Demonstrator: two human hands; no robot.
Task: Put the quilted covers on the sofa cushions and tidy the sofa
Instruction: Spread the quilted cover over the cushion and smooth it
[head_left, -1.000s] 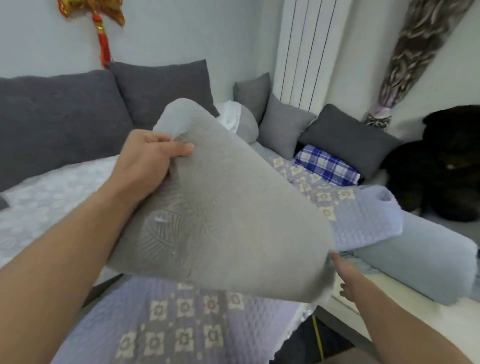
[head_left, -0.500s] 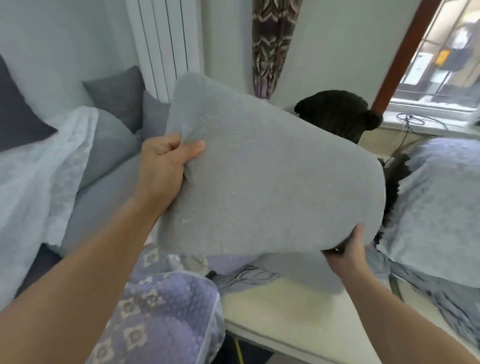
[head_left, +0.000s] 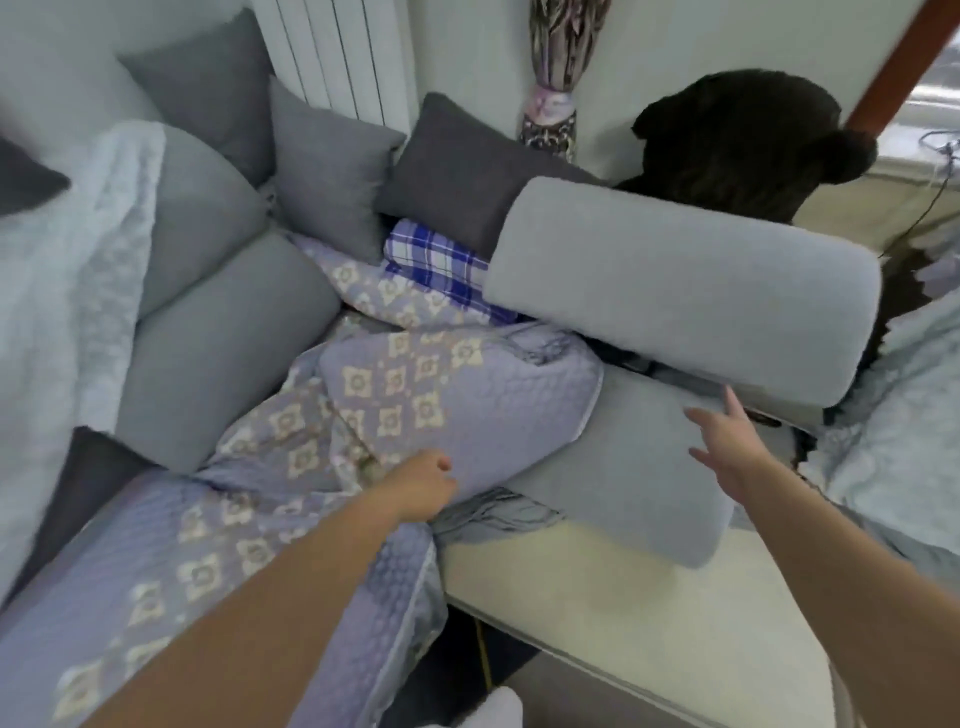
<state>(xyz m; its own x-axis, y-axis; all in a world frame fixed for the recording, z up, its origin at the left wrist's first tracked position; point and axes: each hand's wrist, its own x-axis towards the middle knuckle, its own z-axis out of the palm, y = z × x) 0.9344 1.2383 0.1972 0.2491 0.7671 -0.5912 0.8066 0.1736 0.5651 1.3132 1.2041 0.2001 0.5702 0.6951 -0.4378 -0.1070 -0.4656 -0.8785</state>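
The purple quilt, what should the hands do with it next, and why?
Probably the left hand should grip the purple quilt and lift it. Both hands are empty, the right hand is open over a bare grey cushion, and the quilt lies crumpled beside it.

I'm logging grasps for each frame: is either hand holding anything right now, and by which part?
Nothing is held. The right hand is open beside the grey cushion; the left hand rests on the quilted cover, with no clear grip visible.

Grey cushion (head_left: 680, 291) lies at two o'clock atop another cushion (head_left: 639, 467); right hand (head_left: 727, 447) spread beside it, left hand (head_left: 421, 488) on lilac quilted cover (head_left: 457, 395).
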